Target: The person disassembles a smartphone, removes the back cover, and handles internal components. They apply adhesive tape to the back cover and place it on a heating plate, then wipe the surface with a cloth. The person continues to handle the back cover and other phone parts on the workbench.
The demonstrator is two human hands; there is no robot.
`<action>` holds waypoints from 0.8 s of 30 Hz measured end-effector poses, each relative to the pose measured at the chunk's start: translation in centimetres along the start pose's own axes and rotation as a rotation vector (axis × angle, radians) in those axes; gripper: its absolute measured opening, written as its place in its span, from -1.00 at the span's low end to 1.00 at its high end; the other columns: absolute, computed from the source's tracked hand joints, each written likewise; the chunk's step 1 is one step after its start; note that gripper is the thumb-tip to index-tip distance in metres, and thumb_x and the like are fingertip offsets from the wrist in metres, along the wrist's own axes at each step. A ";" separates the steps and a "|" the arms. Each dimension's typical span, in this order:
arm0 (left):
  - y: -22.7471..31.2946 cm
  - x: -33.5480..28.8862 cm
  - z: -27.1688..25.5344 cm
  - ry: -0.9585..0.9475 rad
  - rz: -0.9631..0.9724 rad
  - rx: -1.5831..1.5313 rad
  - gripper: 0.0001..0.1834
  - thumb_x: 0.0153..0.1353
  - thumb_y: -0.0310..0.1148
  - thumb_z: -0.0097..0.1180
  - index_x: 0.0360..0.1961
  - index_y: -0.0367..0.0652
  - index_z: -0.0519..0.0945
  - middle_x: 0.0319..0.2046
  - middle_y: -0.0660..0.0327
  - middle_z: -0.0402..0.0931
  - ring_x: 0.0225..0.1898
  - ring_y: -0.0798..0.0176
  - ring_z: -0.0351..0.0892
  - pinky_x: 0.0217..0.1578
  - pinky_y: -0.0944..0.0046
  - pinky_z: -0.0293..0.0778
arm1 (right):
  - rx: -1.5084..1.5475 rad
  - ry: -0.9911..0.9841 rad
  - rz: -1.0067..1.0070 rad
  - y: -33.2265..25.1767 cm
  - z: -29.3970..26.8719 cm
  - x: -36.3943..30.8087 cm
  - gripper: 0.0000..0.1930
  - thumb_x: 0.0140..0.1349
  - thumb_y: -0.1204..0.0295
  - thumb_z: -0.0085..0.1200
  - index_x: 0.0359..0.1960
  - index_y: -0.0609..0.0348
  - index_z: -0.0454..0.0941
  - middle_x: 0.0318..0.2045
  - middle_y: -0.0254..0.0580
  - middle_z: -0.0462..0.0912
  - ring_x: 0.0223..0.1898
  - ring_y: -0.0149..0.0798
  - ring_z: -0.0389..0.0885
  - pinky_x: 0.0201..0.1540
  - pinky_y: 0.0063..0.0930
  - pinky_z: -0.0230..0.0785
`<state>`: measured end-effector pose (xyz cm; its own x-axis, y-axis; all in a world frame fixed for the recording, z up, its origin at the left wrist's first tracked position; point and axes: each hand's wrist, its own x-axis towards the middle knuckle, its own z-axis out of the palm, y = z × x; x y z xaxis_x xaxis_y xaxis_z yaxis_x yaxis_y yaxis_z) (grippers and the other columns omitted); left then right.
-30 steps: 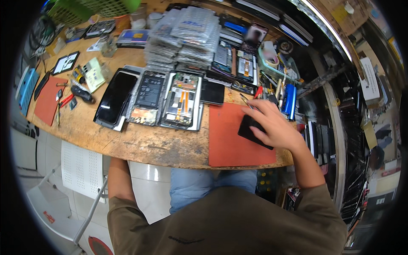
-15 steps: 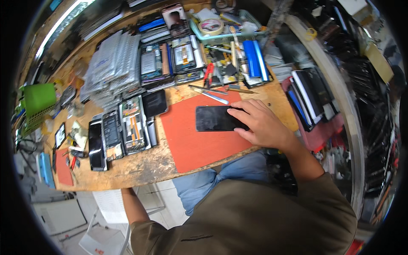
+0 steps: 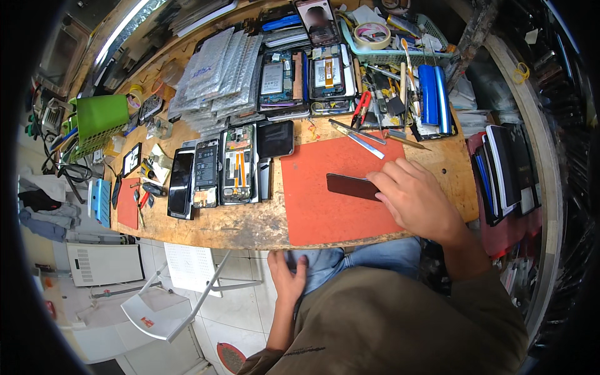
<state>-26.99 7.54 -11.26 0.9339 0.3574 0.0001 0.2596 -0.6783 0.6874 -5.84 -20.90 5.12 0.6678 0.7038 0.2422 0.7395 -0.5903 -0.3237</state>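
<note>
My right hand (image 3: 414,199) grips the right end of a dark smartphone (image 3: 352,186), thumb on the near side and fingers over the far side. The phone is tilted up on edge above the red mat (image 3: 315,219), so it shows as a narrow slab. Below the table edge my left hand (image 3: 287,276) lies by my jeans at the left thigh, with thumb and fingers apart and nothing in it. Just beyond the phone lie metal tweezers (image 3: 362,142) and a brown pointed tool (image 3: 407,142).
Opened phones (image 3: 239,165) and loose screens stand in a row left of the mat. Bubble-wrap packets (image 3: 215,72) are piled behind them. Red-handled pliers (image 3: 360,109), a blue roll (image 3: 429,94) and a full green basket (image 3: 400,57) fill the back right. A white chair (image 3: 190,269) stands below left.
My right hand has tipped the phone from lying flat up onto its edge. My left hand has come into view from under the table. The head view has shifted leftward.
</note>
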 end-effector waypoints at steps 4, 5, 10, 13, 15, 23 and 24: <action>8.5 0.9 -4.2 -0.477 0.211 -0.345 -0.73 0.39 -0.45 0.15 0.07 -0.31 0.65 -0.04 -0.02 0.67 0.06 0.11 0.66 0.12 0.20 0.49 | 0.146 0.089 -0.014 -0.4 0.6 -0.1 -0.78 0.15 0.55 0.08 -0.15 0.26 0.56 -0.17 -0.10 0.47 -0.09 -0.07 0.52 -0.03 -0.22 0.40; 10.0 1.5 -4.6 -0.606 0.205 -0.473 -0.75 0.39 -0.47 0.16 0.04 -0.31 0.66 -0.06 0.02 0.68 0.02 0.16 0.68 0.08 0.25 0.51 | 0.167 0.108 -0.022 -0.7 0.7 -0.3 -0.80 0.15 0.54 0.08 -0.17 0.25 0.56 -0.17 -0.10 0.47 -0.09 -0.07 0.52 -0.03 -0.22 0.40; 15.1 4.6 -1.9 -0.613 -0.139 -1.017 -0.58 0.50 -0.32 0.08 0.26 -0.34 0.46 0.08 0.09 0.61 0.10 0.24 0.62 0.14 0.20 0.52 | 0.108 0.130 -0.094 -3.2 1.6 -1.5 -0.79 0.19 0.48 0.08 -0.16 0.26 0.57 -0.14 -0.09 0.48 -0.11 -0.08 0.54 -0.05 -0.23 0.42; 16.3 6.0 -0.3 -0.559 -0.231 -1.338 -0.44 0.55 -0.21 0.00 0.41 -0.28 0.21 0.17 0.07 0.49 0.17 0.21 0.56 0.14 0.13 0.54 | 0.093 0.154 -0.074 -5.6 2.4 -2.4 -0.69 0.19 0.49 0.10 -0.03 0.35 0.55 -0.10 0.00 0.51 -0.11 -0.07 0.60 -0.01 -0.22 0.47; 16.6 6.4 0.3 -0.545 -0.264 -1.438 -0.47 0.55 -0.22 -0.02 0.39 -0.27 0.22 0.13 0.09 0.51 0.13 0.22 0.58 0.12 0.14 0.56 | 0.145 0.229 -0.049 -6.1 2.9 -2.9 -0.67 0.18 0.53 0.11 0.00 0.38 0.53 -0.07 0.05 0.52 -0.07 -0.03 0.62 0.02 -0.20 0.50; 16.7 5.9 0.5 -0.321 -0.383 -1.429 -0.64 0.47 -0.48 0.09 0.20 -0.27 0.34 -0.05 0.08 0.63 -0.08 0.27 0.69 -0.07 0.26 0.65 | 0.389 0.254 -0.132 -6.4 3.7 -4.9 -0.82 0.17 0.58 0.12 -0.20 0.41 0.57 -0.05 0.07 0.59 -0.01 -0.02 0.68 0.18 -0.08 0.54; 16.7 6.0 0.4 -0.294 -0.377 -1.431 -0.65 0.46 -0.49 0.10 0.19 -0.27 0.35 -0.06 0.08 0.64 -0.11 0.27 0.70 -0.08 0.27 0.65 | 0.370 0.254 -0.160 -6.7 3.7 -4.8 -0.84 0.16 0.57 0.12 -0.24 0.41 0.58 -0.05 0.07 0.60 -0.01 -0.02 0.68 0.19 -0.05 0.53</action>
<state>-16.99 -1.93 -0.12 0.9287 0.1079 -0.3548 0.1988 0.6629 0.7218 -14.30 -18.94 2.76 0.5820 0.6279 0.5167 0.7856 -0.2700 -0.5568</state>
